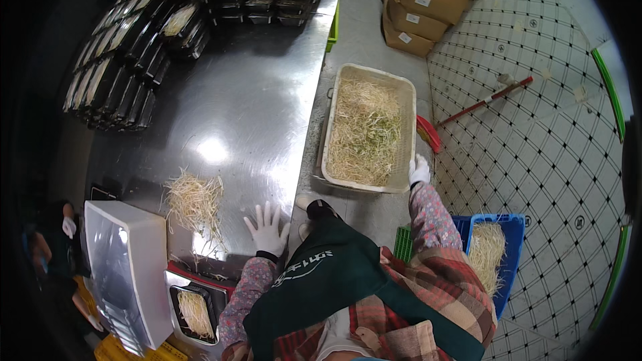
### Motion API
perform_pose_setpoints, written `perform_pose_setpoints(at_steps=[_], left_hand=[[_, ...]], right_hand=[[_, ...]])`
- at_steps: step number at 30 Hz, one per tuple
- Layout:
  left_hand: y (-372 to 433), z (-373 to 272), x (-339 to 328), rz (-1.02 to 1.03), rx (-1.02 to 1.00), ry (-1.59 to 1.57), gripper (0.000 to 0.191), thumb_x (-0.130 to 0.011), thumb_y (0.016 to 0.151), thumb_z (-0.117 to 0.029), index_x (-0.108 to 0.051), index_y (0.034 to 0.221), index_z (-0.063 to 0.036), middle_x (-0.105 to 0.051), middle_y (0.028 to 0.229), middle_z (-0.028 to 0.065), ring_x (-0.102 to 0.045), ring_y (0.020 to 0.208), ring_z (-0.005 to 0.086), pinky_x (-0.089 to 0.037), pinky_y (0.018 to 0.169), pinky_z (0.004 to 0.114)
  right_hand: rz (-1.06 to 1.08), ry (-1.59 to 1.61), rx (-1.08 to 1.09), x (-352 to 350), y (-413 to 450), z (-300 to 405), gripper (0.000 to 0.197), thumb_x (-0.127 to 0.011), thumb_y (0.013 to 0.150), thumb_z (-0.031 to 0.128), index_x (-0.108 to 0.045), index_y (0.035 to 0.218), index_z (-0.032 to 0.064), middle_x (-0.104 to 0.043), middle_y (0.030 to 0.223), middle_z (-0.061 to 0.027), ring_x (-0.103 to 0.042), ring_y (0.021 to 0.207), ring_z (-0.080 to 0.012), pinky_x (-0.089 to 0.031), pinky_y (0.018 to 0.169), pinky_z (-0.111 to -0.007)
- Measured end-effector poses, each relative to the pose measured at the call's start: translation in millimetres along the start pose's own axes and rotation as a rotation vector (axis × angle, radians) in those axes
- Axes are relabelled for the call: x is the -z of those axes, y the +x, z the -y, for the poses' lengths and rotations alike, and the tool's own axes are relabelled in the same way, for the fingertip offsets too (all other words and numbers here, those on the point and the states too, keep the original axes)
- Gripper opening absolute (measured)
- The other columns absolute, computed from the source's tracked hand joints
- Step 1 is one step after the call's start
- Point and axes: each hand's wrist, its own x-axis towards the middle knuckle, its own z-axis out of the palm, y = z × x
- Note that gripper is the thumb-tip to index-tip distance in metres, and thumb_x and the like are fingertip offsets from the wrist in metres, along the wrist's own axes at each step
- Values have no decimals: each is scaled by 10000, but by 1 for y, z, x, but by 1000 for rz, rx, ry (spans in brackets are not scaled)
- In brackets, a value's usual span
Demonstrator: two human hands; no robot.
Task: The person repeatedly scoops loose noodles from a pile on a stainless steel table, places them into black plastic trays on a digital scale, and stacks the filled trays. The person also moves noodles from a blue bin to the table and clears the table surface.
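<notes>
My left hand (268, 230), in a white glove, rests with fingers spread on the edge of a stainless steel table (241, 110). Left of it lies a loose pile of bean sprouts (194, 200). My right hand (419, 169), gloved too, reaches down to the near right corner of a white plastic basket (368, 188) and holds its rim. Inside the basket is a broad layer of sprouts (363, 132), partly yellowed and greenish. A black tray (213, 306) of sprouts sits on a red-sided scale (213, 338) at the lower left.
Stacked black trays (150, 50) cover the table's far side. A white foam box (150, 270) holds clear film-like lids. Cardboard boxes (426, 4), a red-handled broom (481, 102) and a blue crate (514, 265) of sprouts stand on the floor. Another person's gloved hand (69, 227) shows far left.
</notes>
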Motion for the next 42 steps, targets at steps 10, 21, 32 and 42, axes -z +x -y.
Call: perform_pose_setpoints(at_steps=[10, 21, 32, 42], left_hand=[[141, 103, 118, -329, 463, 382, 841, -624, 861, -407, -165, 1550, -253, -44, 1630, 63, -45, 1490, 344, -101, 1138, 647], [52, -251, -6, 23, -407, -966, 515, -560, 975, -146, -388, 1430, 24, -422, 1466, 157, -410, 1343, 251, -304, 1127, 360], [-85, -558, -100, 1267, -213, -1286, 655, -589, 961, -275, -280, 1480, -23, -384, 1483, 134, -426, 1317, 280, -364, 1066, 435], [-168, -639, -195, 1454, 142, -789, 907, -825, 751, -339, -323, 1437, -19, -375, 1492, 134, -248, 1417, 279, -106, 1136, 547]], right_hand=[[447, -83, -237, 41, -328, -116, 304, -697, 822, 373, -715, 925, 87, -685, 985, -154, -652, 915, -327, -516, 829, -417], [-248, 467, 107, 131, -250, -74, 334, -673, 859, 270, -554, 623, 65, -567, 707, -104, -585, 711, -312, -469, 641, -430], [-721, 183, -490, 310, -319, -385, 304, -603, 900, 233, -660, 1093, 6, -655, 1129, -181, -605, 1086, -324, -461, 966, -404], [-122, -242, -618, 294, -324, -526, 650, -467, 934, 534, -487, 1357, 40, -506, 1381, -166, -472, 1269, -319, -335, 1078, -465]])
